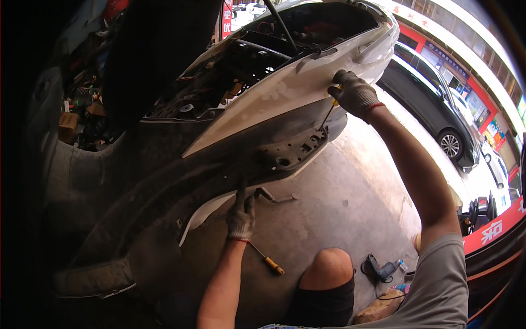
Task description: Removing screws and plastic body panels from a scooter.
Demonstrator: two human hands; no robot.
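left hand (241,216): gloved, fingers pressed on bumper underside (219,164) | right hand (353,93): gloved, gripping yellow-handled screwdriver (330,109) at white fender (285,93) | second screwdriver (267,260) on floor

Screwdriver (267,259) on floor (339,192) below bumper (285,88); power drill (379,270) right of knee (327,267).

Left hand (241,216), gloved, reached straight up from the lower edge, forearm bare, fingers pointed upward and slightly spread. Right hand (355,94), gloved too, stretched high on a long extended arm, fingers curled shut, wrist bent.
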